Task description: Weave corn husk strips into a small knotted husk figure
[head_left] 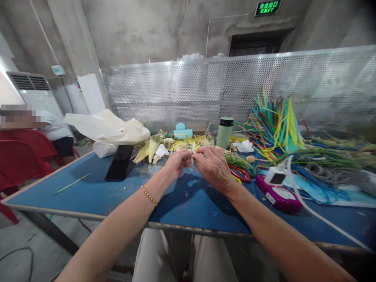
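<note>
My left hand (179, 162), with a gold bracelet at its wrist, and my right hand (213, 164) meet above the middle of the blue table (188, 211). Their fingertips pinch a small, thin pale strip (193, 149) between them; its exact kind is too small to tell. Both hands have bent, closed fingers. Just beyond and to the left lie dry corn husks (151, 149) and crumpled white paper (161, 152). Red-handled scissors (242, 174) lie partly hidden to the right of my right hand.
A black phone (119, 162) and a white plastic bag (117, 129) are on the left. A green flask (225, 133), bundled colourful strips (279, 125) and a purple power strip (279, 194) with a white cable stand right. A person (57, 129) sits far left, by red chairs (23, 156).
</note>
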Demonstrator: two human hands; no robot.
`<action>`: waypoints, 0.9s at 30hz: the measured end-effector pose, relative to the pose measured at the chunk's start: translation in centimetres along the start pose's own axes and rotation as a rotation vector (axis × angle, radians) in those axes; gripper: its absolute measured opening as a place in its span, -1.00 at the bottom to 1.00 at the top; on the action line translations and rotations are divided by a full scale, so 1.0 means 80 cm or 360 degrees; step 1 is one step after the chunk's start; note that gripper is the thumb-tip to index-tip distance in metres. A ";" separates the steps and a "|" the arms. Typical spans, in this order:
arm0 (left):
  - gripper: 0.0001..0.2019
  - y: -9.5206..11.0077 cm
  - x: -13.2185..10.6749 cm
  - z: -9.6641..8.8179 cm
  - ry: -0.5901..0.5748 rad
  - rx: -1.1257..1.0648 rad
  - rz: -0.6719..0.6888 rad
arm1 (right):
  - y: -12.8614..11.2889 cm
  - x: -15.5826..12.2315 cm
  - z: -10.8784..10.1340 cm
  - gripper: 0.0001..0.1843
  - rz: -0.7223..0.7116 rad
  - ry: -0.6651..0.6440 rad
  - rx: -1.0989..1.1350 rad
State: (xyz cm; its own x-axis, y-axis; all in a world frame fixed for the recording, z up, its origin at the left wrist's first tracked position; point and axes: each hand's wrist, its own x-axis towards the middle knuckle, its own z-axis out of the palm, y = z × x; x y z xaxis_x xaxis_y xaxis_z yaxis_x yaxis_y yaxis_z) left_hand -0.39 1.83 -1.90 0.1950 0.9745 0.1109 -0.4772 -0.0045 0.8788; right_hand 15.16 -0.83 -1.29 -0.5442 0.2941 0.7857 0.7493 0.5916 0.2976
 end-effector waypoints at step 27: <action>-0.91 0.004 -0.014 0.015 -0.0031 0.0653 0.0345 | 0.013 0.008 0.012 -0.93 0.0792 0.0163 0.0948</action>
State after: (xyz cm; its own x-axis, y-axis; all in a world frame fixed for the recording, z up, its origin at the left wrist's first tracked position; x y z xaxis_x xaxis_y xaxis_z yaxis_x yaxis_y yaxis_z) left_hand 0.25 0.43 -1.17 0.1462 0.9369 0.3176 -0.1308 -0.2999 0.9450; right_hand 15.23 0.75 -1.00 -0.1379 0.5769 0.8051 0.5514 0.7200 -0.4215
